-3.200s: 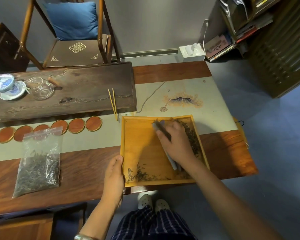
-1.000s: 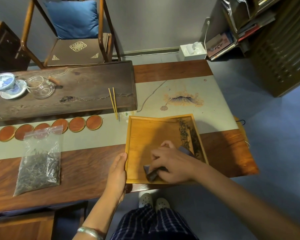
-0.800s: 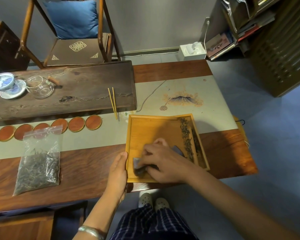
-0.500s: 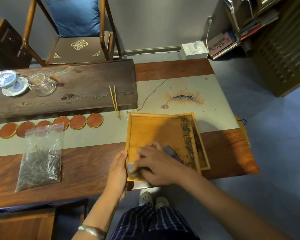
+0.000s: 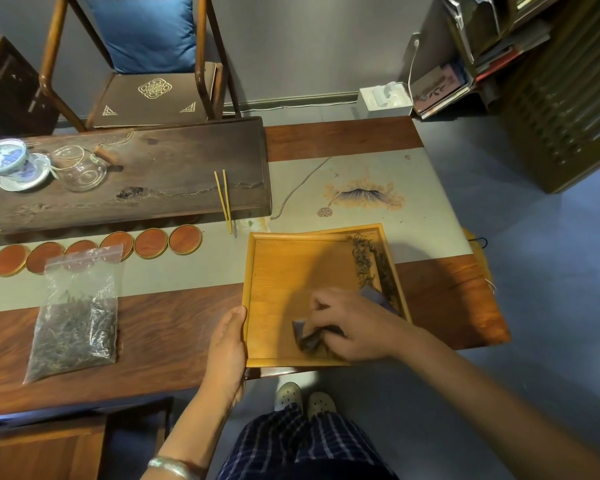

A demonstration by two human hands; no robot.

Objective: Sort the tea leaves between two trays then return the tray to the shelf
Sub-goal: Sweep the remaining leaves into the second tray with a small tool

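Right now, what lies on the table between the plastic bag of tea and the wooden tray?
Only the left hand, gripping the wooden tray; beside the plastic bag, bare table, head view.

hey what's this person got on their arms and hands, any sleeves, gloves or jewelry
Both forearms are bare, with no sleeves or gloves in view. The left wrist carries a plain silver-coloured bangle. The left hand and right hand show no rings that I can make out.

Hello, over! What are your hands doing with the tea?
Left hand steadies tray. Right hand holds grey scraper. Tea leaves along right side. Nothing blocking.
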